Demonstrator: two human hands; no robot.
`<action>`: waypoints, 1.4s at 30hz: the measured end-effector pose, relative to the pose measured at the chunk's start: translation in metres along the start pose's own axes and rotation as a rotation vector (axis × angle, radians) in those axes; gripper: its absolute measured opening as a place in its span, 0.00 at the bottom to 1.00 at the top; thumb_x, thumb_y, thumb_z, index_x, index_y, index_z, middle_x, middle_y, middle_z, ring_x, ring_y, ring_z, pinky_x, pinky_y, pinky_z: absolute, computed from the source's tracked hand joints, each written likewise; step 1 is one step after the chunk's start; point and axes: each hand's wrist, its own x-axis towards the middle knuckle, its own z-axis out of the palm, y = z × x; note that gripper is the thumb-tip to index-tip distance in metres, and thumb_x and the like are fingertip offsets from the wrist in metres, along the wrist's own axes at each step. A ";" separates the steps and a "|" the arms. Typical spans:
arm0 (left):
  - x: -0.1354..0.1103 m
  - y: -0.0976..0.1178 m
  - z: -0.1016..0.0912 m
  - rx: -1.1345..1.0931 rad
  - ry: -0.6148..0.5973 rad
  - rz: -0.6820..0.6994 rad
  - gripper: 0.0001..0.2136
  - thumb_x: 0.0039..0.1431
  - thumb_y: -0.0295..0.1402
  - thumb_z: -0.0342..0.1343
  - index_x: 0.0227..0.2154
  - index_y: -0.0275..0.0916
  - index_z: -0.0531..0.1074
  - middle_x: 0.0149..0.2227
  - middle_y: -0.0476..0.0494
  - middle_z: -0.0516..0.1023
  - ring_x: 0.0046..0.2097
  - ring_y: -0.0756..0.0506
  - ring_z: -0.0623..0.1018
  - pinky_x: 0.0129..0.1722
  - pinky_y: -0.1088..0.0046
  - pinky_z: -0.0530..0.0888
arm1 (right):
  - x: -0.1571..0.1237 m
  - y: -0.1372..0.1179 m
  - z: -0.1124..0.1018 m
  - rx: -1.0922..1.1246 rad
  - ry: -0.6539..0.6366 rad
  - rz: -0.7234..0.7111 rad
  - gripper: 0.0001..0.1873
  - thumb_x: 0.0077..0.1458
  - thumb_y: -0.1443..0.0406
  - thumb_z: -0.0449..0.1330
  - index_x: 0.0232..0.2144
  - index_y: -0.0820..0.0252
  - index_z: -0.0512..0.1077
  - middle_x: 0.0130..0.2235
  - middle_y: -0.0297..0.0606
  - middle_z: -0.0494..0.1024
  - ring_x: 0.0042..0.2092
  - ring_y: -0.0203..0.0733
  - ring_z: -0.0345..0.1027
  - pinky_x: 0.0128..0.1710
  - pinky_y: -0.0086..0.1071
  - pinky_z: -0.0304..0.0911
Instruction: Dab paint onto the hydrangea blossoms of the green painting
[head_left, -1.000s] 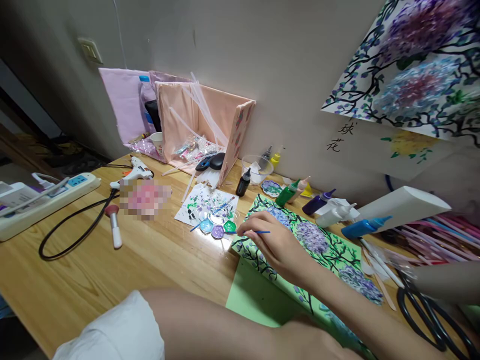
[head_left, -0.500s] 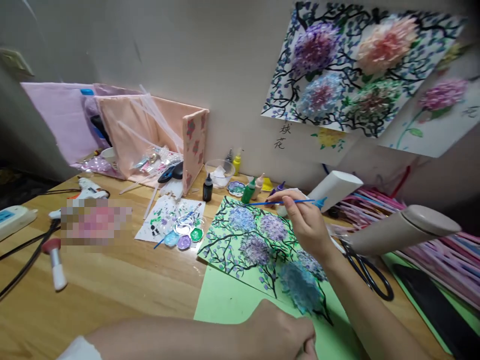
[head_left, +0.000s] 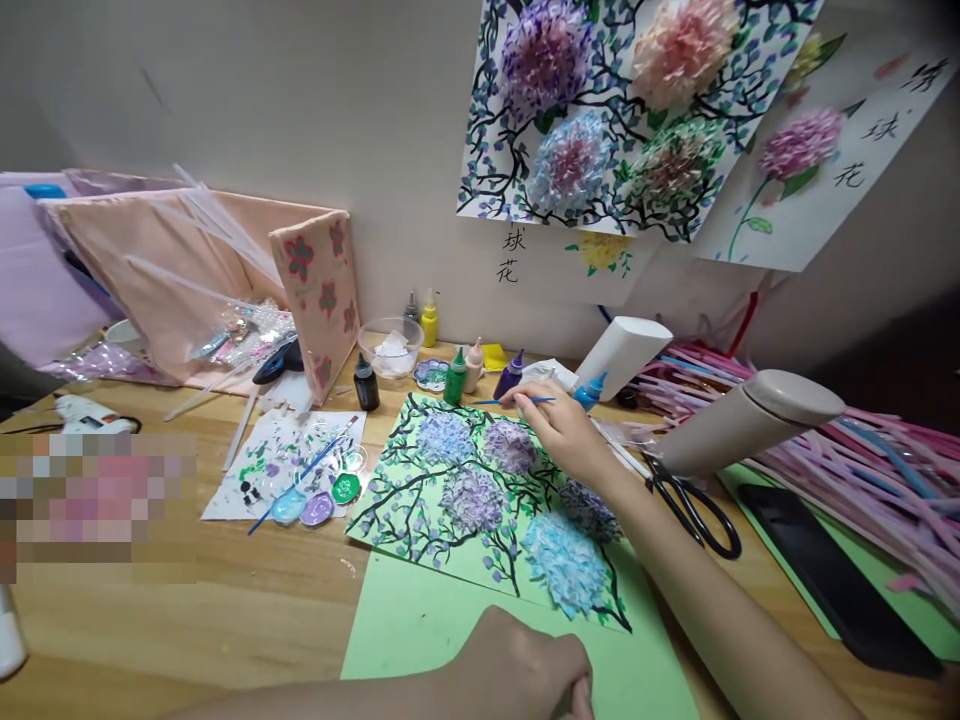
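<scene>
My right hand [head_left: 559, 430] pinches a thin blue paintbrush [head_left: 517, 402] and rests on the upper right of a green painting [head_left: 420, 510] of lilac and blue flower balls on black branches. The brush points left toward the paint bottles. My left hand [head_left: 525, 665] lies closed as a fist on the plain green paper [head_left: 409, 625] at the front edge; I cannot see anything in it.
A paint palette [head_left: 319, 500] with a second brush lies left of the painting. Small paint bottles [head_left: 454, 378] stand by the wall. Black scissors [head_left: 694, 510], a beige cylinder [head_left: 742, 420], pink straws [head_left: 862, 450], a dark phone [head_left: 832, 580] sit right. A pink box [head_left: 315, 290] stands left.
The view swung right. My right hand moved from near the palette up across the painting to its top right edge. My left forearm settled with the fist on the green paper.
</scene>
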 end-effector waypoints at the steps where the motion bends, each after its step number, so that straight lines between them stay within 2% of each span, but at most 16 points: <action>1: 0.000 0.000 0.000 -0.010 0.012 0.008 0.02 0.38 0.27 0.47 0.19 0.39 0.63 0.10 0.57 0.60 0.12 0.56 0.54 0.13 0.81 0.49 | 0.000 0.001 0.001 -0.001 -0.003 0.004 0.15 0.61 0.63 0.44 0.36 0.57 0.70 0.37 0.39 0.74 0.44 0.44 0.63 0.44 0.36 0.57; 5: 0.002 0.001 -0.002 -0.026 0.052 0.024 0.03 0.37 0.26 0.46 0.19 0.39 0.63 0.10 0.57 0.61 0.13 0.56 0.55 0.14 0.81 0.50 | 0.002 0.003 0.004 -0.015 -0.025 0.016 0.14 0.61 0.63 0.45 0.35 0.58 0.70 0.38 0.39 0.73 0.44 0.44 0.63 0.44 0.36 0.57; 12: 0.001 0.002 -0.002 -0.027 0.049 0.036 0.04 0.37 0.26 0.45 0.19 0.39 0.62 0.10 0.57 0.60 0.13 0.55 0.55 0.14 0.80 0.50 | 0.004 0.004 0.009 -0.005 -0.048 0.038 0.14 0.60 0.63 0.45 0.36 0.58 0.70 0.38 0.40 0.73 0.43 0.43 0.64 0.44 0.36 0.58; 20: -0.001 0.001 -0.001 -0.004 0.015 0.024 0.02 0.38 0.27 0.47 0.19 0.39 0.62 0.10 0.58 0.60 0.13 0.55 0.55 0.14 0.80 0.50 | 0.004 0.006 0.011 -0.007 -0.075 0.049 0.14 0.60 0.63 0.45 0.37 0.58 0.70 0.37 0.40 0.73 0.43 0.44 0.64 0.43 0.36 0.57; 25: -0.001 0.002 -0.003 0.004 -0.075 0.011 0.02 0.39 0.27 0.49 0.21 0.40 0.64 0.11 0.57 0.61 0.14 0.55 0.56 0.15 0.81 0.51 | 0.004 0.005 0.010 -0.017 -0.070 0.039 0.14 0.60 0.63 0.46 0.37 0.58 0.70 0.37 0.40 0.73 0.43 0.44 0.64 0.43 0.36 0.57; 30: 0.000 0.001 -0.004 0.013 -0.089 0.018 0.02 0.40 0.28 0.47 0.21 0.40 0.63 0.11 0.57 0.62 0.14 0.55 0.57 0.15 0.80 0.51 | 0.004 0.004 0.009 -0.014 -0.068 0.028 0.14 0.60 0.63 0.45 0.37 0.59 0.70 0.37 0.40 0.74 0.43 0.43 0.64 0.43 0.36 0.57; 35: 0.001 0.002 -0.008 -0.021 -0.161 0.018 0.03 0.41 0.27 0.45 0.22 0.39 0.62 0.13 0.56 0.63 0.15 0.55 0.59 0.15 0.80 0.53 | 0.004 0.005 0.009 -0.026 -0.061 0.023 0.14 0.61 0.63 0.45 0.38 0.58 0.70 0.37 0.39 0.74 0.42 0.43 0.64 0.42 0.35 0.57; 40: -0.001 0.002 -0.004 0.029 -0.107 0.018 0.02 0.40 0.27 0.45 0.21 0.39 0.61 0.12 0.57 0.60 0.14 0.55 0.56 0.14 0.79 0.52 | 0.004 0.006 0.009 -0.035 -0.078 0.034 0.14 0.61 0.63 0.45 0.37 0.59 0.70 0.37 0.40 0.74 0.43 0.43 0.64 0.43 0.35 0.57; 42: -0.002 0.001 -0.001 0.063 -0.124 0.024 0.01 0.41 0.28 0.46 0.21 0.40 0.61 0.11 0.57 0.59 0.13 0.55 0.56 0.14 0.79 0.51 | 0.004 0.006 0.010 -0.031 -0.082 0.034 0.15 0.61 0.62 0.45 0.37 0.60 0.70 0.38 0.40 0.74 0.43 0.43 0.64 0.43 0.36 0.57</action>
